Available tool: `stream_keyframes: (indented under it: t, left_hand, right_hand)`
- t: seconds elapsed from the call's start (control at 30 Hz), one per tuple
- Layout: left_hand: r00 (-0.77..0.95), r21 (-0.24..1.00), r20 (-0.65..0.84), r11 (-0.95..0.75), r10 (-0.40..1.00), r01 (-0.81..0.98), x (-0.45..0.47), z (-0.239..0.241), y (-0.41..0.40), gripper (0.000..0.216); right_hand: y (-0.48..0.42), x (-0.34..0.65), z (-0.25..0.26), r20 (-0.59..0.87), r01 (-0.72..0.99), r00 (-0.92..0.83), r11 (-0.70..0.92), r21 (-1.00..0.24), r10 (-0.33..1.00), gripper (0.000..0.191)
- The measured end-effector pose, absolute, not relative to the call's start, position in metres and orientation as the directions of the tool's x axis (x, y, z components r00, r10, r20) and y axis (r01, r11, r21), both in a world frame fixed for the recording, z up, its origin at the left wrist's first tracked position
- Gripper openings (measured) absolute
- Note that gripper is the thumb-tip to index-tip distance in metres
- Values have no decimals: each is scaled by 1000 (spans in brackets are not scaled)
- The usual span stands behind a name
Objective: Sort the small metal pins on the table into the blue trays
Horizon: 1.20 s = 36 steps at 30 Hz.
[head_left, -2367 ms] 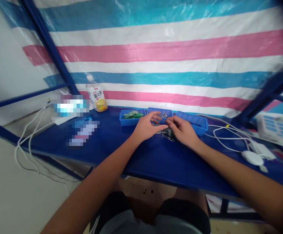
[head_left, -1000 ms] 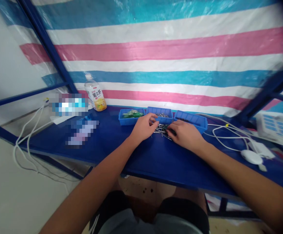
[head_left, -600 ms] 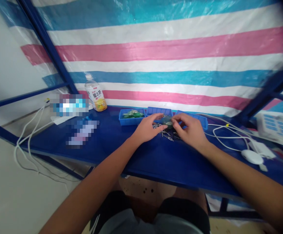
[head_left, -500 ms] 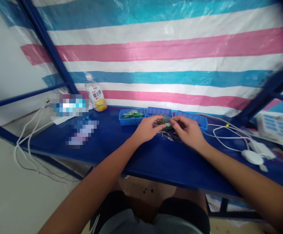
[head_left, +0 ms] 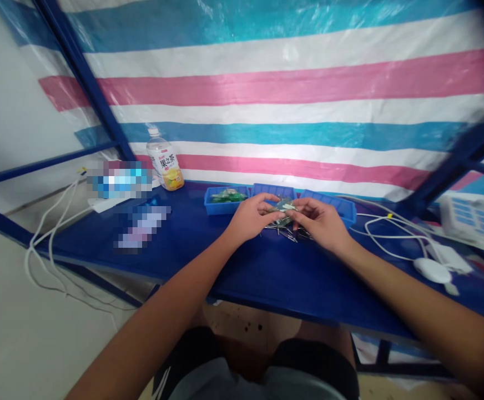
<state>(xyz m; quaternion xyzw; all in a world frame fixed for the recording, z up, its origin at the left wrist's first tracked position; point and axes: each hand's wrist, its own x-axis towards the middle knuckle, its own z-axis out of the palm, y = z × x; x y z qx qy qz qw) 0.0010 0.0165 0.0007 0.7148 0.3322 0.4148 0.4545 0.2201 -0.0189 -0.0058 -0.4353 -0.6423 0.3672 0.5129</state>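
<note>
Between my two hands is a small, flat, greenish piece (head_left: 284, 204) that looks like a circuit board, with a pale strip across it. My left hand (head_left: 253, 215) pinches its left side between thumb and fingers. On the other side, the thumb and fingers of my right hand (head_left: 322, 221) close on its right edge. Just under the piece, a loose pile of thin metal pins or screws (head_left: 288, 233) lies on the blue table, partly hidden by my hands. Fine detail of the piece is blurred.
Behind my hands stand a left blue bin (head_left: 221, 208) with green pieces, a middle bin (head_left: 267, 190) and a right bin (head_left: 346, 211). A drink bottle (head_left: 166, 161) is at the back left. White cables (head_left: 386, 236) and a white round device (head_left: 432, 270) lie at the right.
The greenish piece is raised slightly and turned so that more of its face shows. My fingers have shifted their hold on it; the bins and bottle stay put.
</note>
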Motion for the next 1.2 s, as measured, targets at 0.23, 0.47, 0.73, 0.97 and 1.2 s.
stream_keyframes:
  t: [0.23, 0.47, 0.73, 0.97, 1.2]
  left_hand:
    - [415, 933, 312, -357, 855, 34, 0, -2, 21, 39]
    - [440, 942, 308, -336, 843, -17, -1, -1, 23, 37]
    - [428, 965, 234, -261, 873, 3, 1, -3, 22, 52]
    - [446, 952, 260, -305, 856, 29, 1, -2, 21, 41]
    - [491, 957, 235, -289, 839, 36, 1, -3, 23, 42]
  right_hand:
    - [-20, 218, -6, 328, 192, -27, 327, -925, 944, 46]
    - [-22, 217, -8, 302, 192, -77, 312, -931, 950, 42]
    - [-20, 217, -10, 317, 179, -13, 314, -932, 948, 41]
    - [-21, 215, -10, 320, 160, -16, 318, -934, 947, 37]
    - [-18, 216, -13, 301, 95, -16, 302, -949, 953, 33]
